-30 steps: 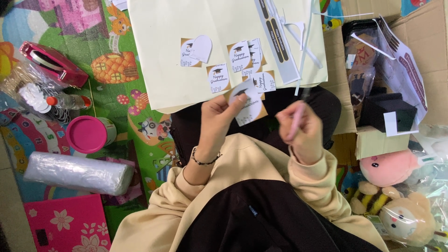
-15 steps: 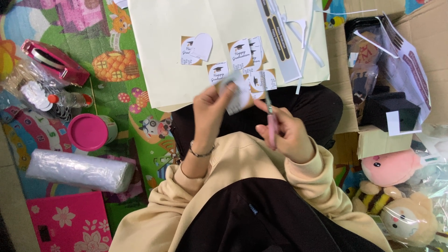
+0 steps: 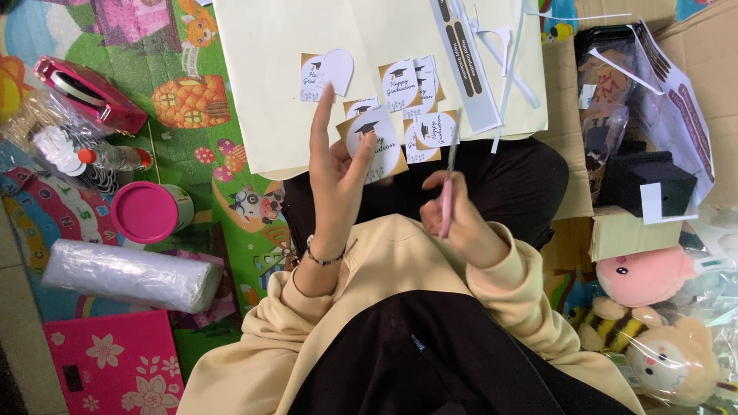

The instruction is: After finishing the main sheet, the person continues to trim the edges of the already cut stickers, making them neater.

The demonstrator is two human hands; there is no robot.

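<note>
Left hand (image 3: 334, 180) pinches a sticker (image 3: 374, 144); right hand (image 3: 453, 223) grips a pen (image 3: 447, 188) above cream paper (image 3: 269, 92) on a playmat (image 3: 200, 154).

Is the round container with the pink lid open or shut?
Shut: the pink lid sits flat over the whole top of the round container.

We see the paper sheet (image 3: 261, 92) ahead of our lap, cut labels (image 3: 419, 115) on its near edge. Left on the play mat (image 3: 207, 161): tape dispenser (image 3: 88, 92), tub (image 3: 150, 211), film roll (image 3: 127, 275). Right: cardboard box (image 3: 623, 230), plush toys (image 3: 653, 307) nearer us.
</note>
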